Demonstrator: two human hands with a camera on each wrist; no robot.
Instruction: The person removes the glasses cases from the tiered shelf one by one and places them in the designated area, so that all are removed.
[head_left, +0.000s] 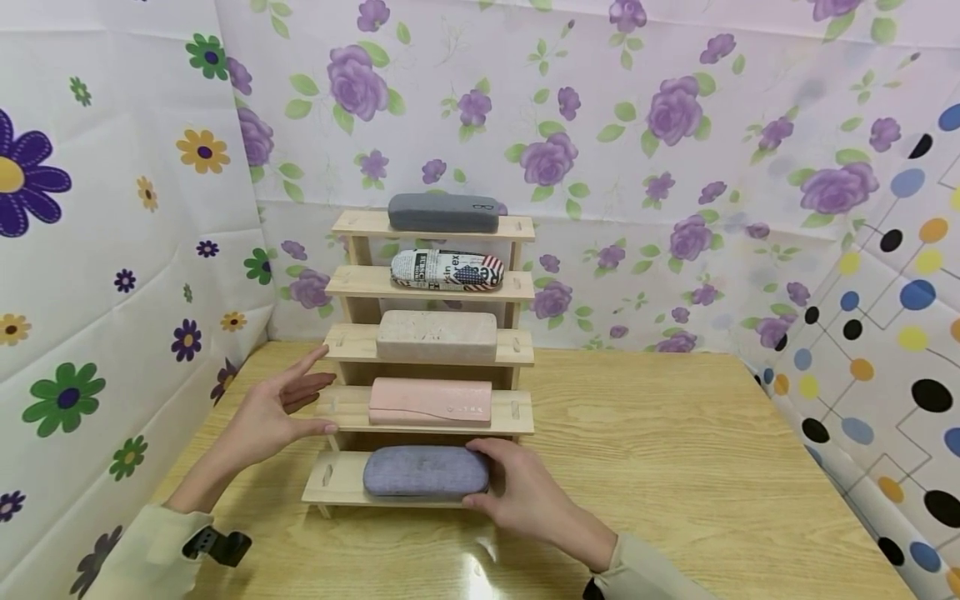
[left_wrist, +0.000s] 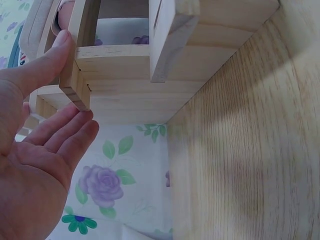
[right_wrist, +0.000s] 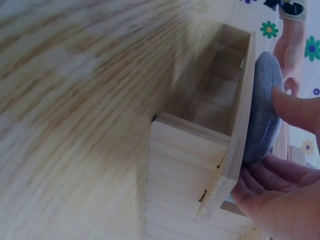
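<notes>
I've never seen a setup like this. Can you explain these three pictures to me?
There is no machine here: these are a person's bare hands. The wide picture comes from a camera on the head, looking forward and down; the other two come from cameras on each wrist.

On a wooden table stands a five-step wooden rack, one case on each step: from the top, a grey case, a printed case, a cream case, a pink case and a blue-grey case.

The right hand grips the right end of the blue-grey case. The left hand is spread at the rack's left edge, its thumb by the second-lowest step; whether it presses on the wood, I cannot tell.
</notes>
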